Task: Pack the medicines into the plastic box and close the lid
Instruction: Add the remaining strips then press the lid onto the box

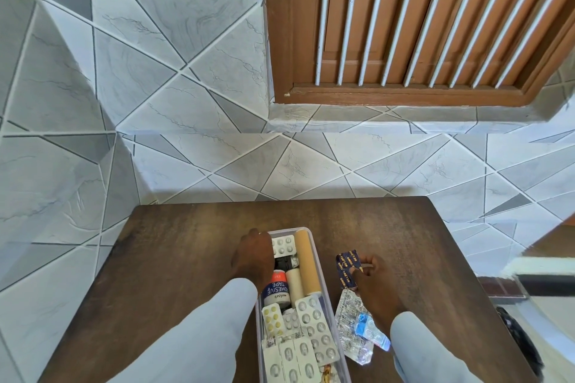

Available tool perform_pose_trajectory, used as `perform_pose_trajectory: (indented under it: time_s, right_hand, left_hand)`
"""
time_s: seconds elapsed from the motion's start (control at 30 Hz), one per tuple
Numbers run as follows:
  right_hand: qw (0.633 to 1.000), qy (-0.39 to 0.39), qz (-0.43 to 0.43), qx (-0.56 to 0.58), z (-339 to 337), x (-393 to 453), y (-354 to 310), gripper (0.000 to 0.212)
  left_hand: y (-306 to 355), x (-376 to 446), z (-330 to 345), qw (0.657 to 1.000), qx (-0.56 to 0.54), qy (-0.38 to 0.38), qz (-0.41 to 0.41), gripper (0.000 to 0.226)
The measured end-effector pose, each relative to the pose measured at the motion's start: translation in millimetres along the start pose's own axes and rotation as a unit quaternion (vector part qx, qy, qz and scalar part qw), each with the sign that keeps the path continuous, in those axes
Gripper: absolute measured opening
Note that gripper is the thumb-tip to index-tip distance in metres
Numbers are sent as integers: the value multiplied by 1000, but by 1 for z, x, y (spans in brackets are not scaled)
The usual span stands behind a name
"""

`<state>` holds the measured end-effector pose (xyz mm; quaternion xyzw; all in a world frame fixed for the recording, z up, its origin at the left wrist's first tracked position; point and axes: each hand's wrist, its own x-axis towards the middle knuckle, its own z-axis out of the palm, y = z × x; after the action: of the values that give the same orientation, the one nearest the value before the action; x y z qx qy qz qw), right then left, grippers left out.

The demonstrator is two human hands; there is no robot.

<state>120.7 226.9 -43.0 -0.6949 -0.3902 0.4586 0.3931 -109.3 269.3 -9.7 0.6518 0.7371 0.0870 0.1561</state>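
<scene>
Currently plastic box (323, 283) open on desk (186, 258), packed with blister packs. Left hand (253, 258) reaches into far end, grip unclear. Right hand (375, 286) pinches blue strip (347, 264) right of box.

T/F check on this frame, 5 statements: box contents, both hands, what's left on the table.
1. The right hand pinches a dark blue foil strip. True.
2. The clear plastic box has its lid on. False: it is open, no lid over it.
3. The adhesive tape bottle lies inside the box. True.
4. The left hand rests flat on the bare wooden table. False: it reaches into the box at its left wall.
5. All the medicines are packed. False: a silver blister strip and a blue sachet lie outside, right of the box.
</scene>
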Motion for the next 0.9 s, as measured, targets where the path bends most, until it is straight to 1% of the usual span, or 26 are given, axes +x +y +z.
perform_pose_trajectory:
  time_s: [0.07, 0.13, 0.27, 0.43, 0.5, 0.6, 0.67, 0.77, 0.9]
  right_hand:
    - [1000, -1, 0, 1, -1, -2, -1, 10]
    - [1000, 3, -1, 4, -2, -1, -1, 10]
    - [1000, 7, 2, 16, -3, 1, -1, 10]
    - [1000, 11, 6, 13, -3, 3, -1, 11]
    - [1000, 12, 3, 9, -3, 2, -2, 11]
    - [1000, 14, -1, 6, -2, 1, -3, 9]
    - [1000, 12, 1, 10, -4, 1, -3, 9]
    - [1000, 13, 3, 17, -5, 1, -2, 9]
    - [1000, 14, 1, 10, -2, 2, 1, 10]
  left_hand:
    - [6, 0, 0, 999, 38, -2, 25, 33]
    - [12, 0, -1, 998, 61, -4, 34, 33]
    - [25, 2, -8, 997, 71, 0, 40, 31]
    - [39, 8, -15, 999, 41, 2, 26, 33]
    - [42, 9, -15, 1000, 11, -3, 19, 32]
    - [36, 12, -12, 999, -43, -1, -14, 31]
    - [28, 15, -11, 998, -65, -3, -26, 28]
    - [17, 17, -8, 997, -68, -4, -27, 20]
    - [23, 19, -7, 994, -105, 0, -40, 17]
